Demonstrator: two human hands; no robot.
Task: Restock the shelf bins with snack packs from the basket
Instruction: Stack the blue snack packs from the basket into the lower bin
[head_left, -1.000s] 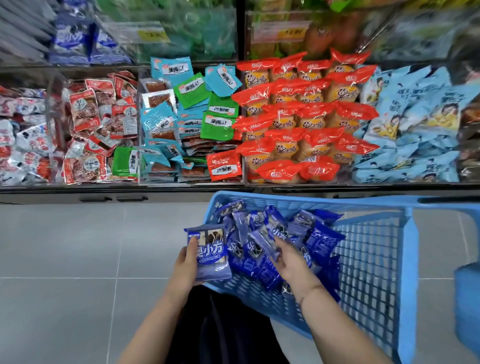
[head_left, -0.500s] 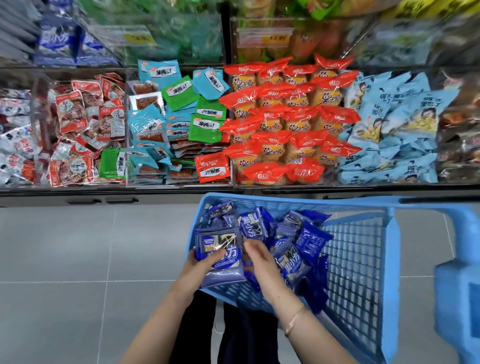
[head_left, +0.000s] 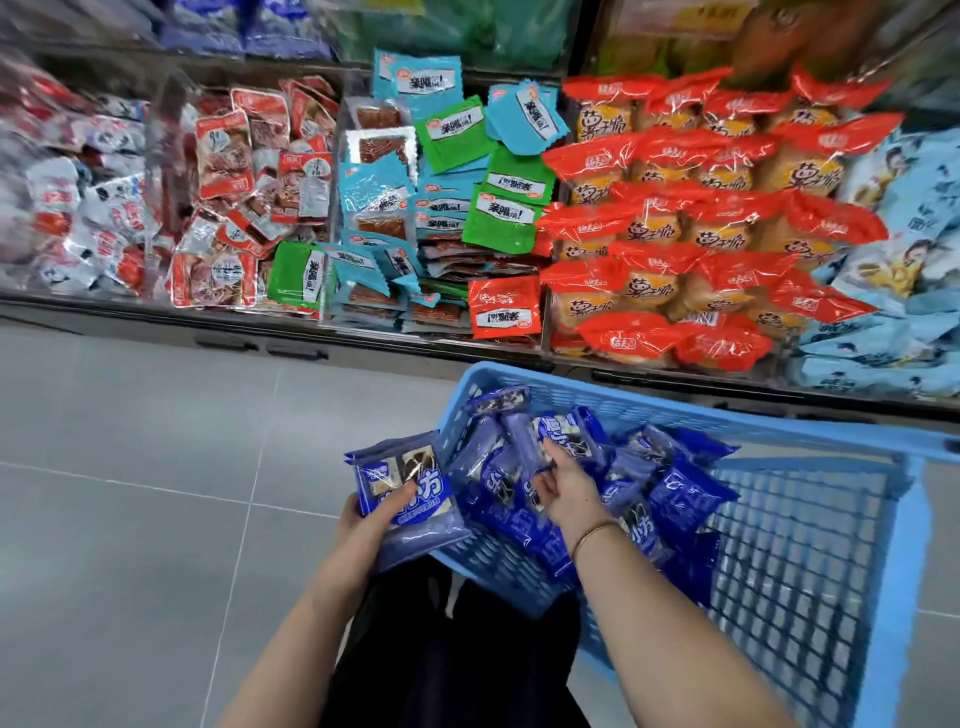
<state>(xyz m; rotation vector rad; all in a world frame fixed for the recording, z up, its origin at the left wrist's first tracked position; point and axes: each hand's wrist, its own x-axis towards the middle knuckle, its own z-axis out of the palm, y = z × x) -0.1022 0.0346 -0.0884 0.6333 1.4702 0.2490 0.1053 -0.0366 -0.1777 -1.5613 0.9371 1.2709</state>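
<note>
A light blue plastic basket (head_left: 831, 545) stands on the floor at the lower right, holding a heap of dark blue snack packs (head_left: 680, 499). My left hand (head_left: 371, 525) grips a small stack of blue snack packs (head_left: 410, 493) just outside the basket's left corner, thumb on the top pack. My right hand (head_left: 563, 486) reaches into the heap, its fingers curled round another blue pack (head_left: 558, 431). Ahead, clear shelf bins (head_left: 436, 208) hold red, green, teal and pale blue packs.
Grey tiled floor (head_left: 156, 467) stretches to the left of the basket. The shelf's dark base rail (head_left: 260, 348) runs along the floor. Orange-red bread packs (head_left: 701, 218) fill the bin above the basket. My dark-trousered legs (head_left: 452, 649) are below the hands.
My left hand has drawn its stack out past the basket's left corner. My right hand has moved deeper into the heap and closed on another pack. The camera has come closer to the shelf.
</note>
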